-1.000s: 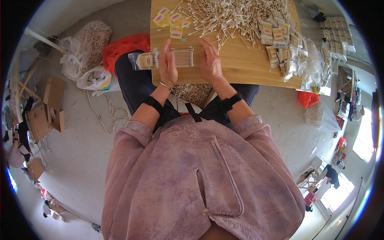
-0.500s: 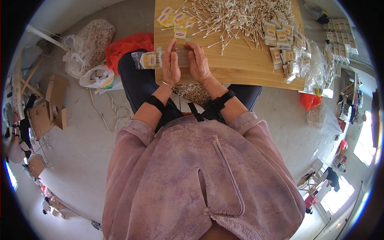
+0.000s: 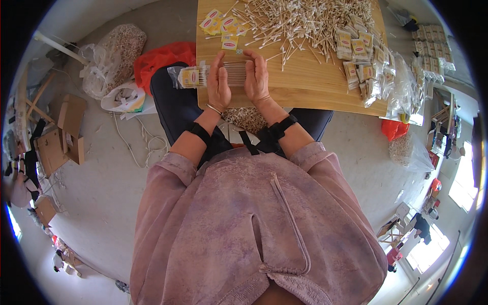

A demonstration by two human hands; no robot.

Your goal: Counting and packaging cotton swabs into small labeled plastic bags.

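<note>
A flat bundle of cotton swabs (image 3: 236, 73) lies side by side near the table's front edge, between my two hands. My left hand (image 3: 219, 84) stands on edge at the left of the bundle, fingers stretched out. On the other side, my right hand (image 3: 256, 79) is likewise open, its fingers long and slightly bent, beside the right ends of the swabs. Left of my left hand lies a clear plastic bag (image 3: 174, 76) with a yellow label card (image 3: 189, 77) and swabs at its mouth. The swab ends near my palms are partly hidden.
A large heap of loose swabs (image 3: 305, 23) covers the far part of the table (image 3: 305, 84). Yellow cards (image 3: 230, 24) lie at the far left, filled packets (image 3: 363, 48) at the right. Left of the table are a red bag (image 3: 165, 58) and a swab sack (image 3: 122, 51).
My right hand has moved a little to the right, widening the gap between my hands and showing more of the swabs. My left hand has hardly moved.
</note>
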